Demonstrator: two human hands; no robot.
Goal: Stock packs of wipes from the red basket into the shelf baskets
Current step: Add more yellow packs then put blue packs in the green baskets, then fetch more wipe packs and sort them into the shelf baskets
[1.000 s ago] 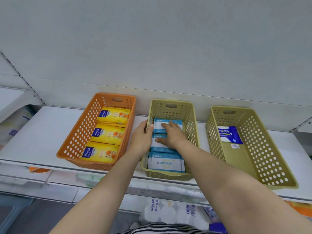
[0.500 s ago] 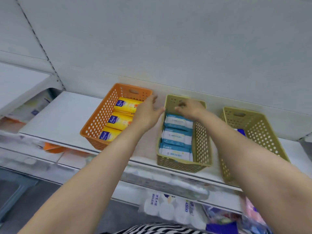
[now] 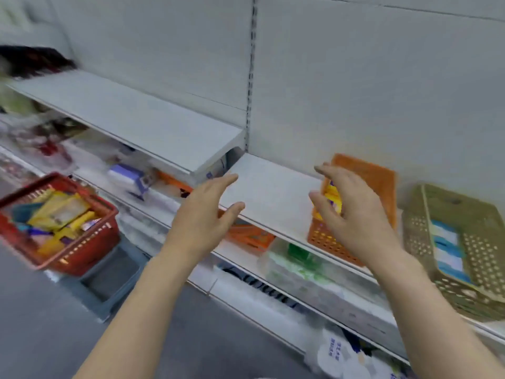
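Bright, even light; heavy motion blur throughout.

One head-worn wide-angle view looks down and leftward along the shelf (image 3: 273, 192), close above the hands.

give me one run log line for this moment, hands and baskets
left hand: open, empty | right hand: open, empty | red basket: left, holds packs | orange basket: behind right hand

Both hands off olive basket (image 3: 448, 242): left hand (image 3: 203, 214) and right hand (image 3: 352, 212) now empty, spread before shelf (image 3: 270, 192) front edge; red basket (image 3: 82, 250) now visible.
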